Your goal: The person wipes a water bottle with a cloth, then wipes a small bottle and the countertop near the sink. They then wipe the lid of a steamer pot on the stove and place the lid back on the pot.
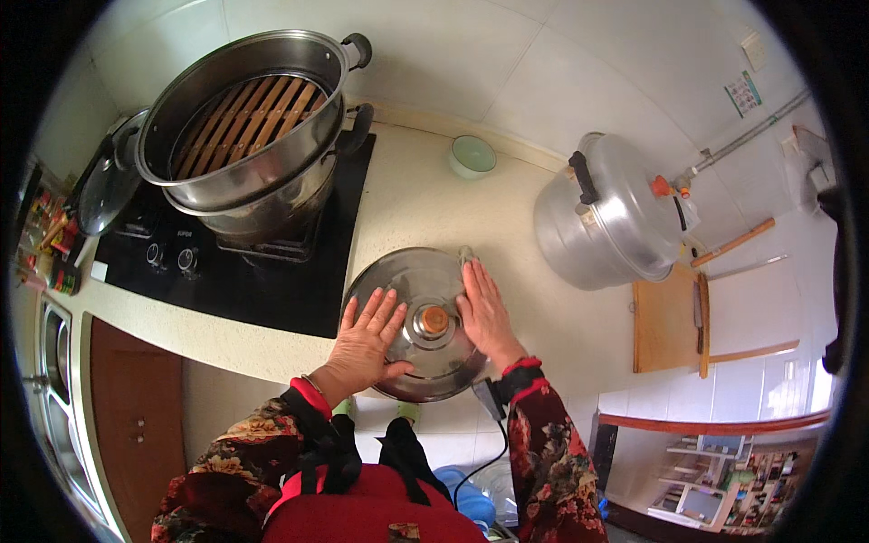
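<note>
Countertop (425,195) of pale speckled stone runs from near left to far right under me, backed by a wall of large white tiles (561,81). At the left end a black glass gas hob (226,281) is set into it, with two round knobs on its near edge. To the near left I see a brown wooden cabinet door (136,407).

On the hob stands one large stainless steel steamer pot (249,127) with a slatted wooden rack inside, sitting on a second steel pot below it. Left of it one dark pan with a lid (104,185) leans at the hob's edge. Far along the wall sits one small pale green bowl (472,156). To the right one big aluminium pot with a black handle (606,213) lies tipped on its side, and beyond it one wooden cutting board (665,326) leans against the wall, with what looks like one knife against its right edge.

Nothing stands between my hands and the one round stainless steel lid with a copper-coloured knob (425,317), which lies at the near edge of the counter, just right of the hob. My left hand (367,339) lies flat on its left side, fingers spread wide. My right hand (486,312) lies flat on its right side, fingers straight and together, gripping nothing.
</note>
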{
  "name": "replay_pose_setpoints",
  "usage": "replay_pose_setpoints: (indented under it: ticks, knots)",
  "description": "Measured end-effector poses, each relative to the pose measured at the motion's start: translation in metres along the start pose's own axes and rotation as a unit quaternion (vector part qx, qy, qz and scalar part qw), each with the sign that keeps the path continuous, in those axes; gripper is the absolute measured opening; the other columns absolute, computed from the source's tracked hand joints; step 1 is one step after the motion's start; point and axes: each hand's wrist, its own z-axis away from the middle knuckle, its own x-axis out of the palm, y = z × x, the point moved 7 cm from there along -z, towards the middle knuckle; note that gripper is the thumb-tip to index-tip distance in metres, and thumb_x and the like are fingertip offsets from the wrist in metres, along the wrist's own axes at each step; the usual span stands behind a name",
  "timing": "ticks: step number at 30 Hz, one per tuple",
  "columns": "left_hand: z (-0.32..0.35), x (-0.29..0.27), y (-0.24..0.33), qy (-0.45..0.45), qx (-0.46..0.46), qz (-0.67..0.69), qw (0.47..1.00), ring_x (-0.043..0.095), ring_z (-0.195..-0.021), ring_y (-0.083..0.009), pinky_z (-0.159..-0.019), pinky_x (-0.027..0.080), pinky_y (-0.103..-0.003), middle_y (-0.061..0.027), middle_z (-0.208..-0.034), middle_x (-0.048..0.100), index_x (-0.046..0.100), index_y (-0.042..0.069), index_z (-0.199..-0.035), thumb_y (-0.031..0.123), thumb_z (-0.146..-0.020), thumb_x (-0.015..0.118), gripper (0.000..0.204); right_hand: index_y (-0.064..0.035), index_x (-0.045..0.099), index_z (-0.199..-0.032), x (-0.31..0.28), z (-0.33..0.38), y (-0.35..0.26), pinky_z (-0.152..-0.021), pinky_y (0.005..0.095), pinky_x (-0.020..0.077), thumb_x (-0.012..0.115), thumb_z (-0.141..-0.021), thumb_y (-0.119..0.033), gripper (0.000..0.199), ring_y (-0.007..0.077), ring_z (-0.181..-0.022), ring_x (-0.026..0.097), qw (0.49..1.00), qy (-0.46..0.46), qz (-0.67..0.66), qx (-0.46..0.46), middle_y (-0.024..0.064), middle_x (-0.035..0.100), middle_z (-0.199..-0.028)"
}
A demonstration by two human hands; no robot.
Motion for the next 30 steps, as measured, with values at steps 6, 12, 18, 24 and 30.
replay_pose_setpoints:
  ticks: [6, 12, 18, 24, 30]
  knots:
    - [0.005, -0.003, -0.006, -0.007, -0.035, -0.013, 0.999, 0.017, -0.145, -0.0371, -0.115, 0.012, -0.055, -0.0202, -0.155, 0.021, 0.032, 0.004, -0.146, 0.069, -0.075, 0.061, 0.101, 0.0044, 0.028, -0.145, 0.006, 0.037, -0.049, -0.115, 0.0487, 0.0207, 0.056, -0.091, -0.026, 0.069, 0.0393, -0.14, 0.027, 0.994, -0.051, 0.029, -0.095, 0.0264, 0.03, -0.149]
    - [0.0, -0.002, -0.001, -0.021, -0.028, -0.036, 0.999, 0.017, -0.145, -0.0364, -0.115, 0.012, -0.055, -0.0198, -0.154, 0.023, 0.031, 0.006, -0.147, 0.069, -0.071, 0.064, 0.104, 0.005, 0.03, -0.143, 0.004, 0.09, -0.059, -0.115, 0.0513, 0.0199, 0.057, -0.087, -0.026, 0.07, 0.0394, -0.139, 0.028, 0.986, -0.123, -0.036, -0.111, 0.0259, 0.034, -0.146]
    - [0.003, -0.003, -0.001, -0.051, -0.041, -0.026, 0.998, 0.016, -0.146, -0.0348, -0.115, 0.011, -0.054, -0.0169, -0.156, 0.021, 0.028, 0.009, -0.149, 0.07, -0.072, 0.062, 0.104, 0.0032, 0.03, -0.144, -0.002, 0.005, -0.016, -0.114, 0.0476, 0.0241, 0.056, -0.09, -0.027, 0.067, 0.0369, -0.138, 0.031, 0.986, -0.068, -0.033, -0.147, 0.023, 0.036, -0.146]
    - [-0.005, -0.001, -0.003, -0.047, -0.056, -0.037, 0.997, 0.014, -0.145, -0.0384, -0.116, 0.01, -0.056, -0.0207, -0.156, 0.018, 0.026, 0.008, -0.149, 0.069, -0.073, 0.064, 0.105, 0.0032, 0.027, -0.145, -0.001, -0.029, 0.003, -0.114, 0.0482, 0.0241, 0.053, -0.092, -0.021, 0.065, 0.038, -0.138, 0.031, 0.991, -0.031, -0.038, -0.121, 0.024, 0.03, -0.15]
    - [-0.006, 0.001, -0.003, -0.042, -0.059, -0.043, 0.997, 0.015, -0.145, -0.0383, -0.115, 0.011, -0.056, -0.0207, -0.156, 0.018, 0.029, 0.005, -0.148, 0.07, -0.075, 0.06, 0.102, 0.004, 0.029, -0.144, 0.005, 0.074, -0.055, -0.115, 0.0506, 0.0206, 0.061, -0.084, -0.028, 0.076, 0.0389, -0.139, 0.029, 0.987, -0.081, -0.039, -0.132, 0.0248, 0.034, -0.147]
